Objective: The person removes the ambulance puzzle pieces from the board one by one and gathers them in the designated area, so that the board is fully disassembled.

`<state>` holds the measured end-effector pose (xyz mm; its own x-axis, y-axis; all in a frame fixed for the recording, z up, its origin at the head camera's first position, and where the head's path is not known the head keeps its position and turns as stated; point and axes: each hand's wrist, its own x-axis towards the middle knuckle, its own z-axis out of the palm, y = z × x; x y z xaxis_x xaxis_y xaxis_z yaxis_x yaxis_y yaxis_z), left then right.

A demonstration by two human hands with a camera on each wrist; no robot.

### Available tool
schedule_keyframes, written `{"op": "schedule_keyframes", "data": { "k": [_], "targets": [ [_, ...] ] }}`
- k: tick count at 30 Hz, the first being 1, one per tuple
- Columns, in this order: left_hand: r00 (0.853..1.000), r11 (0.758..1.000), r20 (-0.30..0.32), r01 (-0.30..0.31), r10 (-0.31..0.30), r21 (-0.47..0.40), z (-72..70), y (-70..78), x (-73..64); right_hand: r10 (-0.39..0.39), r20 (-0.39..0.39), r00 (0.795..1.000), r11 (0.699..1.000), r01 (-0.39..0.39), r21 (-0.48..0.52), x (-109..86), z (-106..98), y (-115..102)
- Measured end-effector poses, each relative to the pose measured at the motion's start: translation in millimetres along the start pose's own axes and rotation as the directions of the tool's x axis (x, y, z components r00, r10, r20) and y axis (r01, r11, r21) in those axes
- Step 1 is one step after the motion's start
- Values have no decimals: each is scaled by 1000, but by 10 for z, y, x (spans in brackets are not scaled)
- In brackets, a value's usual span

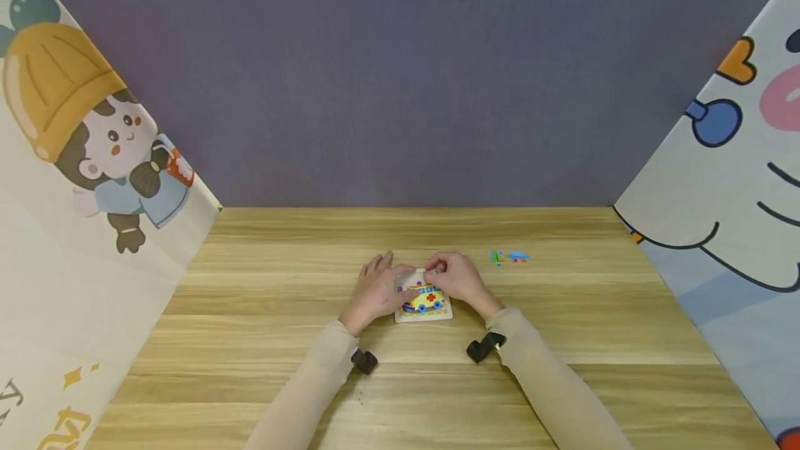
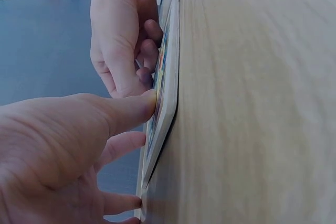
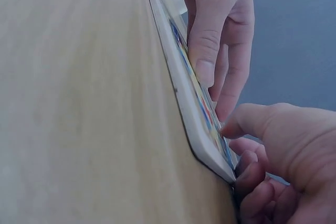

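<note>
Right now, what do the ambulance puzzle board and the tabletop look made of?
Ambulance puzzle board: likely wood or fibreboard, smooth and matte; its pale edge looks solid beside the colour-printed picture.
Tabletop: wood or wood-look laminate, low sheen; streaky grain shows, but the views can't settle which.

The white-rimmed board (image 1: 423,319) shows a yellow van (image 1: 414,302), red cross (image 1: 431,297) and blue wheels (image 1: 421,308)

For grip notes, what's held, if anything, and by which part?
Can't tell: the left hand presses the puzzle face; whether the right hand pinches anything is hidden.
</note>
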<state>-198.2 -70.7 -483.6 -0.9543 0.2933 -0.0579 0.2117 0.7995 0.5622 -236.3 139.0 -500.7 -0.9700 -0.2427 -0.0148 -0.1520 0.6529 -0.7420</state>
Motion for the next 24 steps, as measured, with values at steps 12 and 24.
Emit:
{"op": "schedule_keyframes", "data": {
  "k": [12,24],
  "targets": [
    [1000,999,10,9,-10,31,16,17,22,-6,-53,999,1000,6,-7,-19,45,14],
    [1000,999,8,15,-15,41,29,22,17,-73,57,996,995,68,74,22,-91,167]
  ]
}}
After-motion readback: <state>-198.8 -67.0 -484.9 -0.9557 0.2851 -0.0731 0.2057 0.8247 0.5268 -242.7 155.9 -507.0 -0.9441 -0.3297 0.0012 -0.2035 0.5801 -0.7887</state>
